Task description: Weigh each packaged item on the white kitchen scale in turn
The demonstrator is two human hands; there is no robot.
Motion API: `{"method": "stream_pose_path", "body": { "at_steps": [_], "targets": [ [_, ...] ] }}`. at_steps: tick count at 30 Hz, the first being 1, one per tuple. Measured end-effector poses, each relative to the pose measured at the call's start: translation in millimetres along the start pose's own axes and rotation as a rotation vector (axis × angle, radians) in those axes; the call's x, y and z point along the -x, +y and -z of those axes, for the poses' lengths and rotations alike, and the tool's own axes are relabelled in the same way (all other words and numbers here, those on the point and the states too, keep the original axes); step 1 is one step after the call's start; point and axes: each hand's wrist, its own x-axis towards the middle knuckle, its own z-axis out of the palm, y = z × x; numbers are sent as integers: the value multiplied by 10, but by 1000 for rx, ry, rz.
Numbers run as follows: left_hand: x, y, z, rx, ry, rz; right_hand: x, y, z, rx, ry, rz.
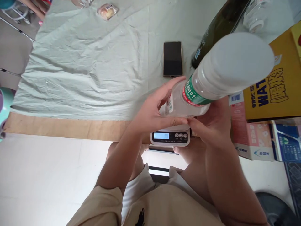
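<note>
i sit at a table point(70, 127) whose bare wooden edge runs along the near side, the rest under a pale green cloth point(89, 62), creased all over. below the edge the floor point(42, 175) is smooth and whitish, evenly lit with soft shadows. far left, the metal legs of a chair point(16, 15) stand on it. at near right lies a dark patterned mat point(293, 182).

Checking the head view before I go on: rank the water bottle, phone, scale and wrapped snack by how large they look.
1. water bottle, though nearness to the camera inflates it
2. phone and scale, too alike to rank; the scale is partly hidden
3. wrapped snack
</note>
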Motion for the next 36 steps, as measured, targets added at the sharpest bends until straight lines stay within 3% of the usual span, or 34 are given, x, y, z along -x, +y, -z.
{"method": "stream_pose_path", "body": {
  "at_steps": [3, 8, 12, 21, 26, 30, 36],
  "targets": [
    [9, -5, 75, 68, 15, 15, -4, 31, 33, -42, 30, 37],
    [35, -9, 226, 124, 604, -61, -56, 20, 25, -138, 264, 106],
    [48, 15, 254, 80, 739, -26, -91, 13, -24, -165, 289, 121],
    [36, 95, 148, 32, 649, -21, -89, 19, -37, -172, 296, 123],
    [11, 33, 128, 40, 678, -25, -77, 27, -33, -110, 333, 86],
    [20, -39, 147, 79, 625, -19, -80, 59, -34, -112, 328, 81],
    [50, 9, 133, 80, 632, 25, -64, 63, -85, -36, 326, 48]
  ]
}}
